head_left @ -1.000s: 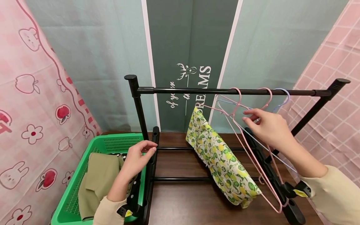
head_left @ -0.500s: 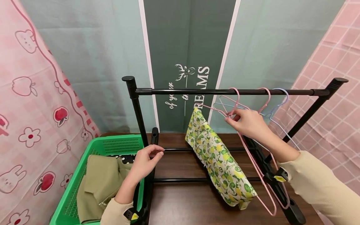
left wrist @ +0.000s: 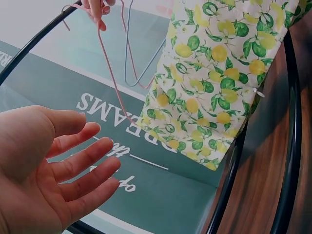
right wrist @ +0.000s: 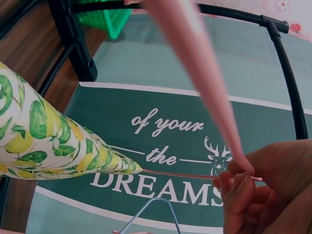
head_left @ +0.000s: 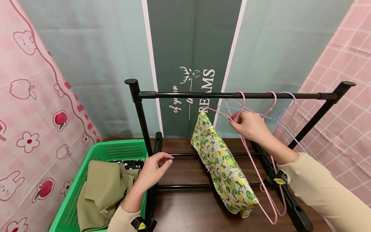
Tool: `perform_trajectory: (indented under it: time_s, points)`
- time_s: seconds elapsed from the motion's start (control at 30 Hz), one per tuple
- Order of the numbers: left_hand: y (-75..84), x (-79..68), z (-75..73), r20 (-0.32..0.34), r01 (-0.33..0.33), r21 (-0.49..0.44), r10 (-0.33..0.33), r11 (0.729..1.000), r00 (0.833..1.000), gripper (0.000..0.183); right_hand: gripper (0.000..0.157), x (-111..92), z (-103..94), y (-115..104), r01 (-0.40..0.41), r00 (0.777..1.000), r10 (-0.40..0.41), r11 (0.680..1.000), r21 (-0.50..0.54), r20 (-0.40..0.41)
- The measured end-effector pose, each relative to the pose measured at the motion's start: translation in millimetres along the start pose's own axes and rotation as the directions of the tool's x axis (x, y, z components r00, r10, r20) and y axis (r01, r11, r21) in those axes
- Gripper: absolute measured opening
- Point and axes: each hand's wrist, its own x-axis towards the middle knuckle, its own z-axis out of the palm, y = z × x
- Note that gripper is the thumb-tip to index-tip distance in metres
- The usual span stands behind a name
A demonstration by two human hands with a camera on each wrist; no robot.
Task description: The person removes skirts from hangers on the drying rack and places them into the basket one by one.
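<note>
My right hand (head_left: 250, 125) pinches the neck of a pink clothes hanger (head_left: 243, 100) just below its hook, which hangs over the black rail (head_left: 185, 95). In the right wrist view, thumb and fingers meet on the hanger's wire. A white garment with a lemon print (head_left: 223, 167) drapes from this hanger, left of the hand. My left hand (head_left: 153, 169) hovers beside the rack's left post with fingers relaxed, holding nothing. The left wrist view shows its palm and spread fingers apart from the lemon-print garment (left wrist: 219, 73).
Another pink hanger (head_left: 274, 100) and a blue hanger (head_left: 292, 100) hang farther right on the rail. A green basket (head_left: 124, 149) at left holds an olive garment (head_left: 101, 183) and black polka-dot cloth (head_left: 134, 164). Black lower bars (head_left: 185, 187) cross the brown tabletop (head_left: 185, 209).
My right hand has moved left from beside the hangers and now pinches the pink hanger's neck. My left hand has drifted slightly right and down.
</note>
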Motion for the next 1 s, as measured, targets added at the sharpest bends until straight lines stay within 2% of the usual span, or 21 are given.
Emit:
perform_trajectory:
  time_s: [0.33, 0.57, 0.8, 0.9, 1.0]
  points:
    - [-2.5, -1.9, 14.2, 0.007, -0.005, -0.035, 0.005, 0.999, 1.0, 0.014, 0.021, 2.9, 3.2, -5.5, 0.012, 0.999, -0.013, 1.0, -0.01, -0.046]
    - [-9.4, -9.7, 25.4, 0.045, 0.026, -0.051, -0.024, 0.998, 0.999, 0.012, 0.022, 4.8, 9.2, -11.5, 0.032, 0.998, -0.031, 0.999, 0.007, -0.063]
    - [-13.2, -6.5, 37.5, 0.022, 0.01, -0.065, -0.009, 0.998, 1.0, 0.009, 0.02, 12.5, 11.5, -20.7, 0.053, 0.995, -0.051, 0.998, 0.022, -0.081]
    - [-12.1, -6.1, 44.7, 0.008, 0.043, -0.093, -0.043, 0.995, 0.999, 0.009, 0.021, 14.0, 9.2, -26.6, 0.071, 0.992, -0.069, 0.997, 0.016, -0.102]
    - [-12.4, -6.1, 52.7, 0.008, 0.117, -0.158, -0.117, 0.981, 0.993, 0.013, 0.024, 14.4, 5.6, -32.8, 0.082, 0.989, -0.079, 0.996, 0.021, -0.122]
